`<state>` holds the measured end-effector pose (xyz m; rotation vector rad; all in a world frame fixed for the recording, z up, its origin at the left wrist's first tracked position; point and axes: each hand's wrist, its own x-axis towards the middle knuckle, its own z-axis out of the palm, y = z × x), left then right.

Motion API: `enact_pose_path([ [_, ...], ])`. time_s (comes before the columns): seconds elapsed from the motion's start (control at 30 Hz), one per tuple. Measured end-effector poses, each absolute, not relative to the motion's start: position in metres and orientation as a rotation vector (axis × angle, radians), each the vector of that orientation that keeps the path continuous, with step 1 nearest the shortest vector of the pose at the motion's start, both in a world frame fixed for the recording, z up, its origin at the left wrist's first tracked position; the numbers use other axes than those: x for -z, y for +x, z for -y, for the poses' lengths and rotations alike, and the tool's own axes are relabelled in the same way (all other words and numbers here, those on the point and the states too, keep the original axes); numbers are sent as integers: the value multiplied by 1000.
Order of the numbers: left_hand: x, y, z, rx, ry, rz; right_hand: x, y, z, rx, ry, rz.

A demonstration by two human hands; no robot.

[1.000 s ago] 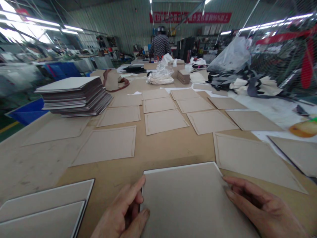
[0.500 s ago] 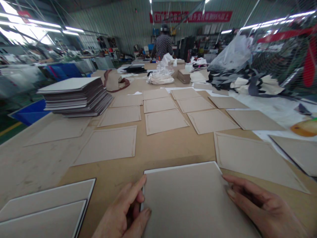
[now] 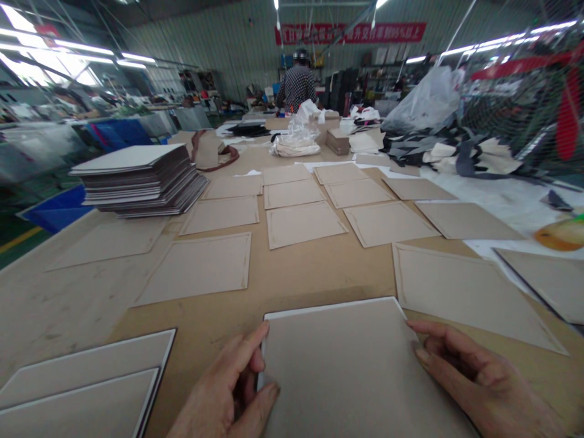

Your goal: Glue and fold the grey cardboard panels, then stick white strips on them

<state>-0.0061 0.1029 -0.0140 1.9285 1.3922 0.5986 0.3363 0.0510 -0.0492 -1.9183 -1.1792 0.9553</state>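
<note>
A beige panel (image 3: 347, 371) with a white border and thin dark edge lies in front of me at the near side of the table. My left hand (image 3: 232, 383) grips its left edge, the thumb on top and the index fingertip at the far left corner. On the opposite edge, my right hand (image 3: 474, 371) has its thumb and index finger against the side near the far right corner. The panel's near end runs out of view. Two similar bordered panels (image 3: 82, 395) overlap to the left of my left hand.
Several beige sheets (image 3: 305, 224) are spread in rows across the brown table (image 3: 310, 274). A tall stack of panels (image 3: 141, 179) stands at the left, by a blue bin (image 3: 57, 207). Dark and cream scraps (image 3: 438, 149) lie back right, near a fan (image 3: 524, 103). A person (image 3: 297, 82) stands beyond.
Almost nothing differs. Both hands keep their hold on the panel's sides, and the view has shifted very slightly.
</note>
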Motion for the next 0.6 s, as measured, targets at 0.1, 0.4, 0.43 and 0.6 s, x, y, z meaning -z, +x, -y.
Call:
enact_pose_path([
  [0.1, 12, -6, -103, -565, 1993, -1444, 48, 335, -51, -628, -1907, 1502],
  [0.4, 15, 8, -112, -501, 2853, -872, 31, 311, -57, -2, -1539, 2441],
  [0.43, 13, 11, -112, -450, 2899, -813, 29, 310, -58, 15, -1537, 2497],
  [0.6, -11, 13, -100, -277, 2972, -832, 25, 327, -57, 64, -1694, 2369],
])
